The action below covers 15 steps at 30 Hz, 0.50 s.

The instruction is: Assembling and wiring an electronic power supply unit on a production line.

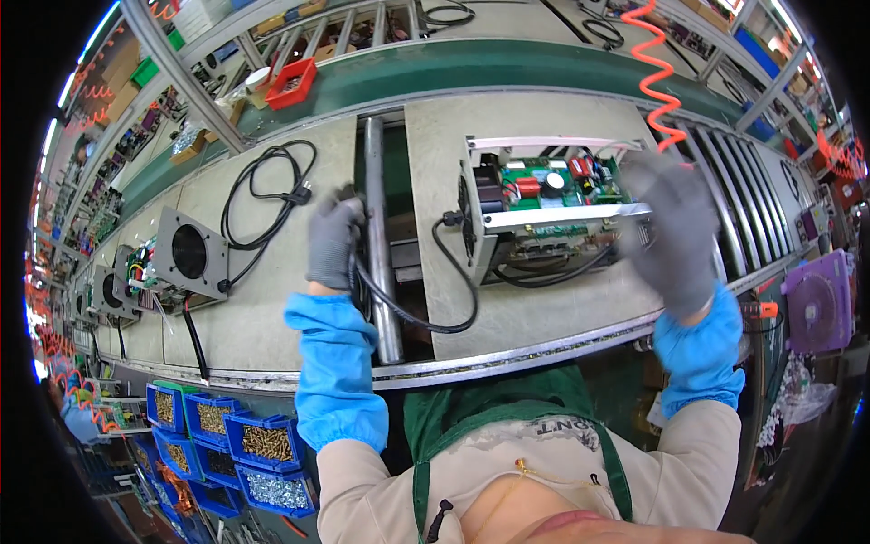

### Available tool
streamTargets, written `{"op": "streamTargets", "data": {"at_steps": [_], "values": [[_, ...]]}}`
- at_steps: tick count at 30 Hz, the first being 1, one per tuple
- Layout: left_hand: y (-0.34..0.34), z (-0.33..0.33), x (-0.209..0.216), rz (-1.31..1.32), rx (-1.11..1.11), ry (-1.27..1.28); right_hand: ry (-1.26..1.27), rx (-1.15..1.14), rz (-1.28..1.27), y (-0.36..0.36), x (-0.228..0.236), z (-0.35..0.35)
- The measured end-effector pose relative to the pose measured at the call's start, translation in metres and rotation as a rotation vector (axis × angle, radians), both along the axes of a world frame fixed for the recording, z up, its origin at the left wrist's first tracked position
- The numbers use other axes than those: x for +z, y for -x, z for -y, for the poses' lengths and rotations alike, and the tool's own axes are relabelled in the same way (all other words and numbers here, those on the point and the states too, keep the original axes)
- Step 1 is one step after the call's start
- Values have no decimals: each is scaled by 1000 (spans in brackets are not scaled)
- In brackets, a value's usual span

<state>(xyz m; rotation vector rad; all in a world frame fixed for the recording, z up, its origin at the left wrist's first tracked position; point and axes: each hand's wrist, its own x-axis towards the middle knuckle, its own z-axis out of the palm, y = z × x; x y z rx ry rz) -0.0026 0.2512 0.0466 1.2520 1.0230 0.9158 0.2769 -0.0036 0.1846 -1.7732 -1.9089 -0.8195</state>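
Observation:
My left hand (333,243), in a grey glove, is closed around the black power cable (467,304) beside a metal roller (376,236). That cable runs in a loop over the grey plate to the left end of an open metal chassis (571,216). Inside the chassis sits a green circuit board (544,174) with red and white parts, and a dark fan (467,216) shows at its left end. My right hand (671,238), gloved too, is at the right end of the chassis. Motion blurs its fingers, so what they hold, if anything, cannot be made out.
An orange coiled hose (648,54) hangs down close to my right hand. Left of me stand more fan-ended units (190,252) and a coiled black cable (258,195). Blue bins (267,442) of screws lie below the line's edge. A red tray (292,83) sits beyond.

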Motion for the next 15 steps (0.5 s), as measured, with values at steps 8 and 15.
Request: {"op": "streamTargets", "data": {"at_steps": [8, 15], "values": [[-59, 20, 152, 165, -35, -654, 108, -260, -1297, -184, -79, 51], [-131, 44, 212, 114, -249, -1180, 372, -307, -1121, -192, -107, 72]]}}
